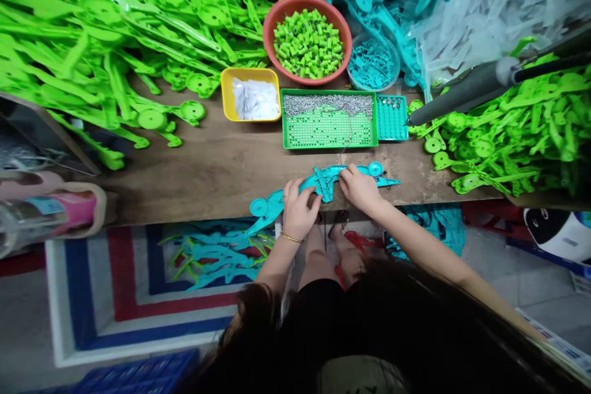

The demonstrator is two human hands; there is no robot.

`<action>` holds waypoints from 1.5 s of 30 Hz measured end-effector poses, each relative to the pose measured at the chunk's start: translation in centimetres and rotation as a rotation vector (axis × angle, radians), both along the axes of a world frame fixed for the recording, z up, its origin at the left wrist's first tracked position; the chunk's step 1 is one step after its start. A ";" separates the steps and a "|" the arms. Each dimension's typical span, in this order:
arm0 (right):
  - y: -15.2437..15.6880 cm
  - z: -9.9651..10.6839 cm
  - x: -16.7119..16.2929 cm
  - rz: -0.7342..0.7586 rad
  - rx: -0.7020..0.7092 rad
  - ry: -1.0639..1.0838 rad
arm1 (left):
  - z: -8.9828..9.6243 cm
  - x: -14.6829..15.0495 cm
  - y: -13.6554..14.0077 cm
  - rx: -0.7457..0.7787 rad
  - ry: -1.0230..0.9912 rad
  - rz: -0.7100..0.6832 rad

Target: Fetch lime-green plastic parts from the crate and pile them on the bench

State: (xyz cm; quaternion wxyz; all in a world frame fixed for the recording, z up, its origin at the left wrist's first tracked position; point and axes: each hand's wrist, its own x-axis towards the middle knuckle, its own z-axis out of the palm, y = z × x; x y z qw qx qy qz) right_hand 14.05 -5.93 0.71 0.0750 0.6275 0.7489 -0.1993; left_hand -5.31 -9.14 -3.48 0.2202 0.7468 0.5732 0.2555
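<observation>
A long turquoise plastic shell (327, 184), ribbed inside and with round discs toward its ends, lies along the front edge of the wooden bench. My left hand (299, 209) grips its left-middle part, thumb and fingers curled over it. At the right of the ribbed middle, my right hand (361, 188) has its fingers pinched together against the shell. Whatever sits between those fingertips is too small to make out. A thin reddish wire (349, 129) runs over the green tray (284, 129) down toward the shell. Small metal pieces fill the tray's back part.
Behind stand a red bowl (268, 49) of green pieces, a yellow tub (227, 104) and a turquoise tray (392, 126). Green shells (152, 43) heap at left, more green parts (489, 117) at right. A dark grey rod-shaped tool (462, 89) juts in from the right.
</observation>
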 end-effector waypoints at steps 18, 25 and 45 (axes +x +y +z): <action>-0.6 -0.8 -1.6 -0.063 -0.103 0.183 | -0.6 -0.7 1.7 -0.164 0.026 -0.020; -0.2 -0.8 -1.0 -0.055 -0.149 0.294 | 0.8 -3.8 2.8 -0.220 0.100 -0.159; -0.8 -0.1 -2.2 0.069 -0.292 0.247 | -1.4 -5.1 0.2 -0.206 -0.150 0.157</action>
